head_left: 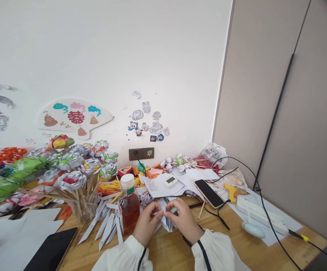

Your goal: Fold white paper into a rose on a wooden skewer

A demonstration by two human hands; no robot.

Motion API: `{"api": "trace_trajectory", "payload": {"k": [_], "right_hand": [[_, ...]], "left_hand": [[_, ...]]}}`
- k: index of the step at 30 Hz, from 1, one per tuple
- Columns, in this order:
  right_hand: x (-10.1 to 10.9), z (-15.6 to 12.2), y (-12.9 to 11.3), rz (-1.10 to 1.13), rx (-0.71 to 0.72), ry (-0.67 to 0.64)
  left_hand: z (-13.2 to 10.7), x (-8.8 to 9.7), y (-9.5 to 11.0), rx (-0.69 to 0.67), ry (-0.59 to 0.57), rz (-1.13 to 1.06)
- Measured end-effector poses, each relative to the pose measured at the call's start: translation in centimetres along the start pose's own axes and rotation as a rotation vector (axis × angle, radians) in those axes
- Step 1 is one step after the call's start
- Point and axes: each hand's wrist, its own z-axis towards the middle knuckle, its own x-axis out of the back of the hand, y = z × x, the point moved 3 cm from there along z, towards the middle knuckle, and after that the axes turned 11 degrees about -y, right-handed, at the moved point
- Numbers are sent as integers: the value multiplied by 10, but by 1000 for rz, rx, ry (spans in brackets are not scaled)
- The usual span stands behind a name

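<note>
Between my two hands is a folded piece of white paper (166, 223), pinched at its upper end and partly hidden by my fingers. My left hand (148, 221) is closed on it from the left, thumb against fingertips. From the other side my right hand (182, 219) pinches it too, and the fingertips of both hands nearly meet. A bottle of reddish-brown drink (128, 210) with a white cap stands upright just left of my left hand. Folded white paper strips (107, 226) lie on the table beyond the bottle's left side.
Paper flowers on sticks (73, 180) crowd the left. A black tablet (52, 250) lies front left. Rightward are a phone (209, 193), a yellow glue gun (231, 192), a white power strip (262, 216), a computer mouse (253, 229) and loose black cables. A small white timer (170, 181) rests on papers behind my hands.
</note>
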Motion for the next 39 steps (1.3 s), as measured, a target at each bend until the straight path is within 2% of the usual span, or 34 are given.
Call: {"api": "trace_trajectory", "payload": {"k": [10,21,30,39], "right_hand": [[-4,-1,-1,-22,15,6],[0,-2,-3,-92,74,95],[-1,-2,-5,-48,35,111],[-4,-1,0,19,-25,117]], "left_hand": [[-3,0,2,-52,-24,179],[-4,2,2,-79,72,268],[-6,4,0,-12,190,260],[-6,2,-4,26,219,183]]}}
